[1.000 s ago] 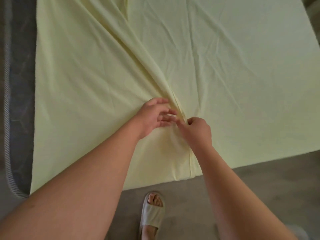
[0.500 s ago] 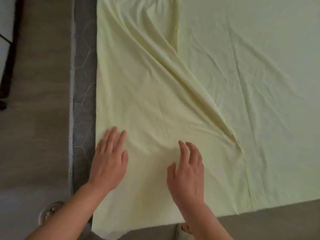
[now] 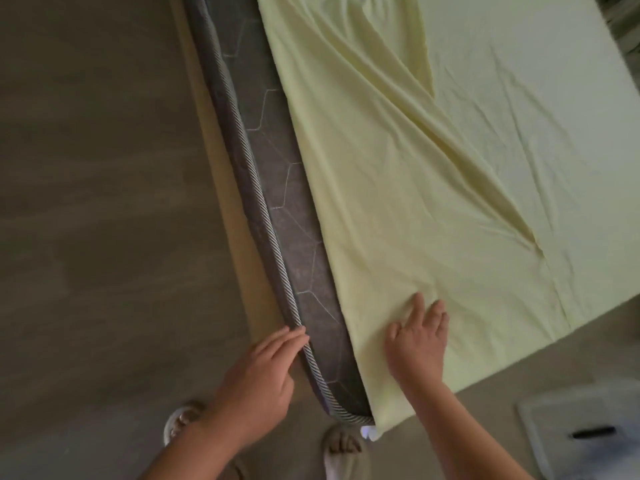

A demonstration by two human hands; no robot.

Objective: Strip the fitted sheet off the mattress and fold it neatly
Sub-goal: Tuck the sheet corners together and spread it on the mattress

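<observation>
Neither hand grips anything: the right hand [image 3: 417, 344] lies flat with fingers spread on the pale yellow cotton fitted sheet [image 3: 450, 150], close to its near left corner. The left hand [image 3: 258, 370] rests with straight fingers against the striped piping [image 3: 256, 174] of the dark grey hexagon-quilted mattress [image 3: 287, 209].

In the head view, the sheet lies loose on top of the mattress, its long left edge running away from the person. A bare mattress strip sits between that edge and the left hand. A raised diagonal crease crosses the cloth beyond the right hand, so smoothing or folding probably falls to the right hand, which is nearer
</observation>
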